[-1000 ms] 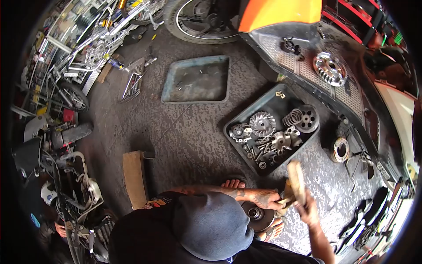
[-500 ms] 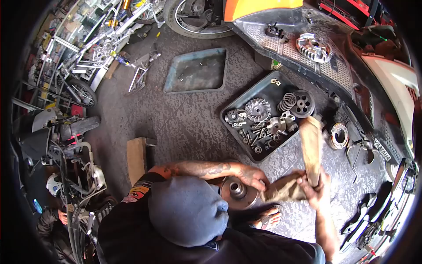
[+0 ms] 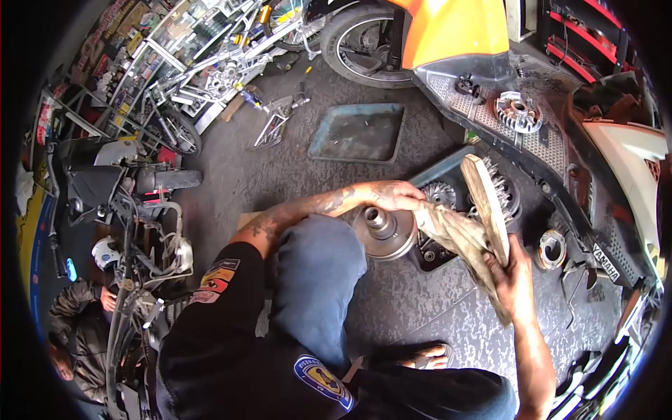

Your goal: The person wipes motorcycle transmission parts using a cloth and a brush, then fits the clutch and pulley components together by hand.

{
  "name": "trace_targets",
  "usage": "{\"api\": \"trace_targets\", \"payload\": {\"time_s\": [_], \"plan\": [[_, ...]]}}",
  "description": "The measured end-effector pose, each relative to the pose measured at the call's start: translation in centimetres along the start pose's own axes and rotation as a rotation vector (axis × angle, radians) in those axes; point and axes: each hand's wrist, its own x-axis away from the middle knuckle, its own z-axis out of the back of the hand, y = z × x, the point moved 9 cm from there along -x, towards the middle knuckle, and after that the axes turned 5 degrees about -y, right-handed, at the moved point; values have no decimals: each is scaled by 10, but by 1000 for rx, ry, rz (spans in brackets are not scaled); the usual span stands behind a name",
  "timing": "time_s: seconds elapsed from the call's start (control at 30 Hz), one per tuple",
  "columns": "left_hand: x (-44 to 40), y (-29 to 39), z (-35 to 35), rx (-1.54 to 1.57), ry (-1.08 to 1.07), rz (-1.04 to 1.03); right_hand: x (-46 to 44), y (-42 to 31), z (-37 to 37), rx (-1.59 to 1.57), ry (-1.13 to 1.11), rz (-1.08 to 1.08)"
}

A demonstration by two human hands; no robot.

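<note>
My left hand (image 3: 397, 196) reaches across above a round metal disc with a threaded hub (image 3: 392, 238), its fingers closed on one end of a dirty beige rag (image 3: 455, 234). What supports the disc is hidden; its near side lies beside my jeans knee. My right hand (image 3: 514, 283) is closed around the lower end of a wooden stick (image 3: 484, 192), with the rag bunched against its fingers and hanging below. The rag stretches between both hands. Behind them is a dark tray (image 3: 442, 166) of metal parts, partly covered by rag and stick.
An empty shallow tray (image 3: 322, 155) lies farther back. A ring-shaped part (image 3: 551, 250) rests on the floor at right. A scooter body (image 3: 458, 31) carries a finned rotor (image 3: 518, 112) on its footboard. A stripped motorcycle frame (image 3: 129, 287) stands left, near another person (image 3: 87, 343).
Both hands have risen away from my body, and the rag is now drawn out between them. The disc shows higher, near the tray. The view has shifted, so the surroundings sit farther right.
</note>
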Motion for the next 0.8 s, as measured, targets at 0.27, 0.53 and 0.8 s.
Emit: {"api": "trace_targets", "payload": {"time_s": [0.27, 0.53, 0.8], "plan": [[103, -65, 45, -56, 142, 15, -63, -58, -92, 189, -187, -49], [210, -221, 49, 80, 153, 289, -141, -95, -243, 307, -549, 58], [250, -305, 96, 142, 510, 375, -224, -19, -306, 676, -135, 161]]}}
